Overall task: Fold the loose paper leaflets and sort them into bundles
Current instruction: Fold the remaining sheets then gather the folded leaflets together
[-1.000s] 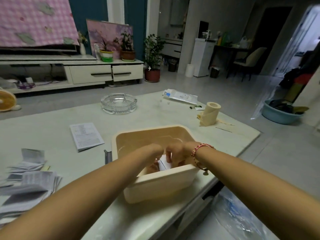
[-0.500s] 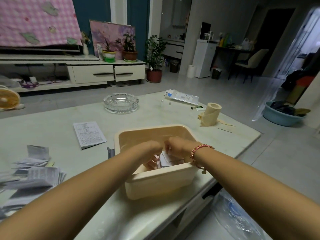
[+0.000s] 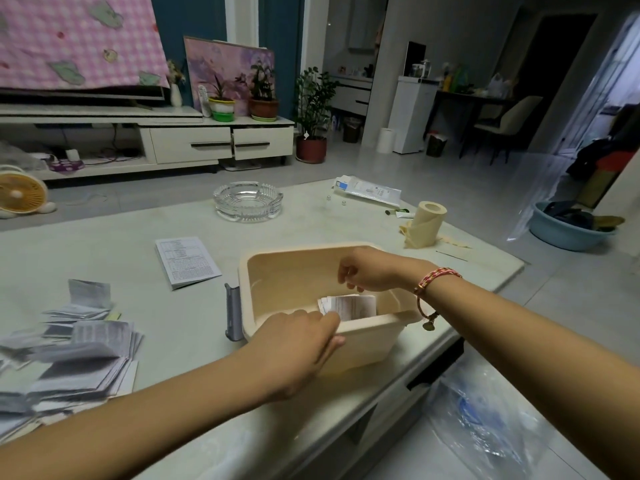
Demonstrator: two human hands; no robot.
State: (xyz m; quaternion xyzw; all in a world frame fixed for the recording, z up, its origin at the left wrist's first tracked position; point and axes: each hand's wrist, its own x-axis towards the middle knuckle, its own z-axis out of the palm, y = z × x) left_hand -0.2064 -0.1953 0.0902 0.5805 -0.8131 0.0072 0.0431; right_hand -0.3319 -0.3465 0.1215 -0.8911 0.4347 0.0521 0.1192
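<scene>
Home living room: TV cabinet (image 3: 221,143), potted plants (image 3: 313,109), coffee table (image 3: 104,244) with glass ashtray (image 3: 247,201).

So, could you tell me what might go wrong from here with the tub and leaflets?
The tub sits near the table's front edge; the left hand resting on its near rim could tip or push it off. The leaflet bundle inside looks fanned at one end and may spread. The heaped loose leaflets could slide apart.
</scene>
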